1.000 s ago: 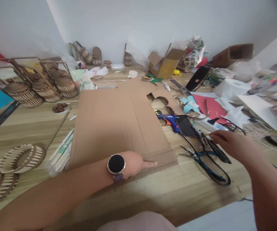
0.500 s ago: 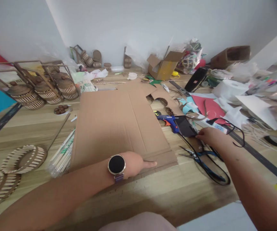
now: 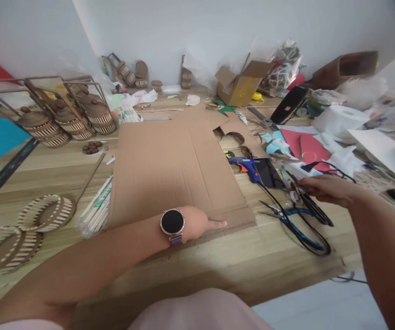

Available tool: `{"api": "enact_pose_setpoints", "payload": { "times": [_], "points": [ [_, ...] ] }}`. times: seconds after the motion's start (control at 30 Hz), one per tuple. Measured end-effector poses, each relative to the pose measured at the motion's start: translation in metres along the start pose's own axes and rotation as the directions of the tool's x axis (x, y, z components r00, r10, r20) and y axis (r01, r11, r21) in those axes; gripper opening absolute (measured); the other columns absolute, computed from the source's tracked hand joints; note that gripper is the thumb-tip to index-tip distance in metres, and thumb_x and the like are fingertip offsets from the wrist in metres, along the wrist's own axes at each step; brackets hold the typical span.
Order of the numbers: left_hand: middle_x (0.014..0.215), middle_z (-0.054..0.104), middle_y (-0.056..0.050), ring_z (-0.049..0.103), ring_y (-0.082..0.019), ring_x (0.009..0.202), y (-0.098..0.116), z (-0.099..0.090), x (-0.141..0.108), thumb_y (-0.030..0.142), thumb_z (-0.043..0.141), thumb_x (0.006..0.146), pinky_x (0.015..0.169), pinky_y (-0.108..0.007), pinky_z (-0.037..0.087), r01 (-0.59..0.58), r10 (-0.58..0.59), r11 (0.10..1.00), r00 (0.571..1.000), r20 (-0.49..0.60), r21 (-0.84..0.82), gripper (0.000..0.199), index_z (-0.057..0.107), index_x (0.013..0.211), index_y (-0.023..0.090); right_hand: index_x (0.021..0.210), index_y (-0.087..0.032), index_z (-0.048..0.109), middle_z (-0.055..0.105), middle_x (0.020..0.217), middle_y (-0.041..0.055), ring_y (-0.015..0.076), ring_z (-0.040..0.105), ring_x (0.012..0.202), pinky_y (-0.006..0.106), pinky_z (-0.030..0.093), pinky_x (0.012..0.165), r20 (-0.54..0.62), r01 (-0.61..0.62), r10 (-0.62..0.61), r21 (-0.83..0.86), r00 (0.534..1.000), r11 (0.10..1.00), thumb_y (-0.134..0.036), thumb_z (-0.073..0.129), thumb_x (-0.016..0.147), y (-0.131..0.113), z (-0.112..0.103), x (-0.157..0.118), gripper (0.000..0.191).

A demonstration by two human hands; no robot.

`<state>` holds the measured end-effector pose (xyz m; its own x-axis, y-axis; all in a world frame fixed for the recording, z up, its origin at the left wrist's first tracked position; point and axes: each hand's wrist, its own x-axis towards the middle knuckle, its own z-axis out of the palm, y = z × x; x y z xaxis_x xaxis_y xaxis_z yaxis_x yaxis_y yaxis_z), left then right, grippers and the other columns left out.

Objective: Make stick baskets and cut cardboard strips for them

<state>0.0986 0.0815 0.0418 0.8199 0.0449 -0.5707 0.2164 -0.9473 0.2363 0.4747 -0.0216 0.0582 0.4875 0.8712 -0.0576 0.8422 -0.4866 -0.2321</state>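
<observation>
A large sheet of brown cardboard (image 3: 159,160) lies flat on the wooden table. My left hand (image 3: 197,223), below a wristwatch, rests on its near right part with a finger stretched out; the other fingers are hardly visible. To the right, my right hand (image 3: 328,188) is closed on a long dark tool (image 3: 312,206), too blurred to name exactly. Below it lie blue-handled pliers (image 3: 300,220), jaws towards the cardboard. A blue glue gun (image 3: 247,167) sits at the cardboard's right edge, beside a dark flat object (image 3: 269,173).
Woven baskets with lids (image 3: 72,121) stand at the left, near striped rings (image 3: 46,213) and bagged sticks (image 3: 96,206). A small open box (image 3: 240,85) is at the back. Red paper (image 3: 304,144), a white roll (image 3: 340,121) and cords crowd the right.
My right hand has lifted slightly and moved right, now with the dark tool in it. My left hand stays on the cardboard. The whole view has shifted a little.
</observation>
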Motion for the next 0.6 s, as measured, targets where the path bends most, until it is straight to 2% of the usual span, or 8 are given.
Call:
{"api": "enact_pose_setpoints", "payload": {
  "times": [0.1, 0.2, 0.27, 0.33, 0.37, 0.43, 0.53, 0.6],
  "points": [
    [0.061, 0.064, 0.005, 0.054, -0.014, 0.049, 0.002, -0.004, -0.001, -0.002, 0.053, 0.08, 0.056, -0.022, 0.039, -0.009, 0.009, 1.0, 1.0, 0.0, 0.016, 0.095, 0.013, 0.157, 0.039, 0.053, -0.025, 0.039, 0.031, 0.045, -0.0068, 0.0049, 0.028, 0.038, 0.029, 0.031, 0.044, 0.108, -0.054, 0.023, 0.295, 0.994, 0.954, -0.057, 0.014, 0.097, -0.008, -0.009, -0.019, 0.06],
    [0.058, 0.062, 0.005, 0.055, -0.015, 0.051, 0.004, -0.009, -0.003, -0.002, 0.058, 0.077, 0.059, -0.023, 0.043, -0.005, 0.005, 1.0, 1.0, 0.011, 0.007, 0.098, 0.016, 0.156, 0.038, 0.06, -0.028, 0.032, 0.025, 0.047, -0.0097, 0.0056, 0.023, 0.037, 0.027, 0.025, 0.04, 0.075, -0.042, 0.002, 0.524, 0.997, 0.851, -0.064, 0.022, 0.091, -0.017, -0.005, -0.036, 0.049],
    [0.059, 0.063, 0.005, 0.055, -0.016, 0.053, 0.006, -0.012, -0.005, -0.002, 0.056, 0.079, 0.062, -0.025, 0.046, 0.008, -0.008, 1.0, 1.0, 0.023, 0.006, 0.096, 0.017, 0.156, 0.039, 0.064, -0.028, 0.033, 0.03, 0.046, -0.0087, 0.0078, 0.027, 0.036, 0.025, 0.025, 0.037, 0.009, 0.01, -0.021, 0.63, 1.0, 0.777, -0.07, 0.035, 0.083, -0.025, 0.008, -0.046, 0.046],
    [0.061, 0.065, 0.004, 0.056, -0.016, 0.054, 0.008, -0.015, -0.006, -0.004, 0.049, 0.083, 0.064, -0.026, 0.046, 0.032, -0.032, 0.999, 0.999, 0.036, 0.0, 0.091, 0.018, 0.156, 0.04, 0.07, -0.028, 0.042, 0.047, 0.049, -0.0043, 0.0119, 0.04, 0.037, 0.027, 0.034, 0.037, -0.071, 0.086, -0.051, 0.69, 0.996, 0.719, -0.073, 0.042, 0.079, -0.036, 0.026, -0.059, 0.045],
    [0.064, 0.067, 0.003, 0.057, -0.016, 0.055, 0.01, -0.016, -0.006, -0.004, 0.047, 0.084, 0.065, -0.026, 0.046, 0.043, -0.043, 0.999, 0.998, 0.047, -0.002, 0.09, 0.018, 0.156, 0.041, 0.076, -0.028, 0.049, 0.058, 0.057, -0.0007, 0.0149, 0.05, 0.043, 0.03, 0.042, 0.042, -0.108, 0.127, -0.072, 0.701, 0.992, 0.701, -0.072, 0.043, 0.08, -0.044, 0.037, -0.066, 0.044],
    [0.073, 0.072, 0.001, 0.059, -0.016, 0.059, 0.011, -0.018, -0.006, -0.005, 0.046, 0.084, 0.066, -0.025, 0.046, 0.047, -0.047, 0.999, 0.997, 0.056, 0.012, 0.09, 0.018, 0.156, 0.041, 0.09, -0.028, 0.062, 0.072, 0.079, 0.0065, 0.0214, 0.067, 0.067, 0.037, 0.055, 0.062, -0.156, 0.21, -0.142, 0.689, 0.978, 0.694, -0.066, 0.049, 0.085, -0.06, 0.058, -0.08, 0.04],
    [0.089, 0.076, -0.003, 0.064, -0.019, 0.066, 0.013, -0.019, -0.006, -0.001, 0.047, 0.086, 0.063, -0.025, 0.043, 0.046, -0.048, 0.998, 0.998, 0.051, 0.051, 0.087, 0.017, 0.156, 0.041, 0.086, -0.027, 0.073, 0.076, 0.105, 0.0088, 0.029, 0.068, 0.103, 0.046, 0.051, 0.094, -0.12, 0.322, -0.322, 0.633, 0.939, 0.704, -0.048, 0.074, 0.075, -0.084, 0.087, -0.095, 0.024],
    [0.097, 0.076, -0.006, 0.067, -0.021, 0.071, 0.014, -0.017, -0.008, 0.004, 0.043, 0.091, 0.06, -0.025, 0.042, 0.05, -0.052, 0.996, 0.998, 0.027, 0.071, 0.078, 0.019, 0.156, 0.041, 0.081, -0.028, 0.073, 0.075, 0.111, 0.008, 0.0305, 0.066, 0.111, 0.049, 0.048, 0.1, -0.112, 0.411, -0.434, 0.591, 0.894, 0.694, -0.042, 0.075, 0.075, -0.092, 0.103, -0.098, 0.015]
  ]
}}
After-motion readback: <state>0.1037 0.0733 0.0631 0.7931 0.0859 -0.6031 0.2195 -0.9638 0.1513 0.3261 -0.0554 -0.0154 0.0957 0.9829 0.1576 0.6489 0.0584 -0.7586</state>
